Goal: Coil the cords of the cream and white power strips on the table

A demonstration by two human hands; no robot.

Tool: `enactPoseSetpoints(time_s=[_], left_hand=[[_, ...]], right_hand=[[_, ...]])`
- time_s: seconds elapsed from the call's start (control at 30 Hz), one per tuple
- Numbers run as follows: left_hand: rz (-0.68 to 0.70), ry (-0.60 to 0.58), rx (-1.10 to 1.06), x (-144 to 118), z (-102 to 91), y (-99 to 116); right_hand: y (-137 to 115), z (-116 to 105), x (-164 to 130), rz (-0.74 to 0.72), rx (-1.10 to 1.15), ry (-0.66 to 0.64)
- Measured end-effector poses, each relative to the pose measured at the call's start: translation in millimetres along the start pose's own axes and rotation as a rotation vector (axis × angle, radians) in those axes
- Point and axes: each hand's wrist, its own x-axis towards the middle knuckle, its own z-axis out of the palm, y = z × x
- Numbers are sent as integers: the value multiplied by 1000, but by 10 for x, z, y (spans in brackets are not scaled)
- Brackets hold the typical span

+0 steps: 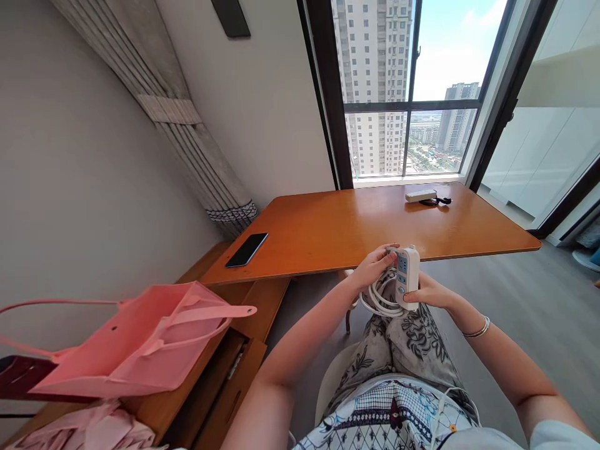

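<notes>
A white power strip [409, 278] with blue-grey sockets is held upright above my lap, just off the table's front edge. My right hand [429, 291] grips its lower right side, thumb across the front. At its upper left, my left hand [376, 267] has its fingers closed by the top of the strip and the cable. The white cable [380, 302] hangs in loose coils under my left hand, beside the strip. Whether the left fingers hold the strip, the cable or both is hard to make out.
An orange-brown wooden table [323, 231] spans the front. On it lie a black phone [247, 250] at left and a small white block [420, 195] with a black cord at back right. A pink tote bag [154, 337] stands on the cabinet at left, above pink cloth [89, 428].
</notes>
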Motion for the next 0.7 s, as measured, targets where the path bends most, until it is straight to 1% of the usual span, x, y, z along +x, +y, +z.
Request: enactPoseSetpoints(time_s=[0.13,0.23,0.33,0.47,0.6,0.7], left_hand=[[-191,-5,-209,37,-9,15],[-254,45,-288,49,-29,6],[-309,53,-256,53,-37,2],[-384,15,-199,87,-66,28],[-456,-57,-165,146,-119,50],[-477,-73,-119,170,-122,44]], right_hand=[[16,44,15,-26,-6,36],[33,77,21,-37,-3,72],[32,98,21,-31,-62,65],[-27,95,39,-34,-131,-5],[-103,99,77,-57,-89,-110],[-111,132,92,-64,-64,-158]])
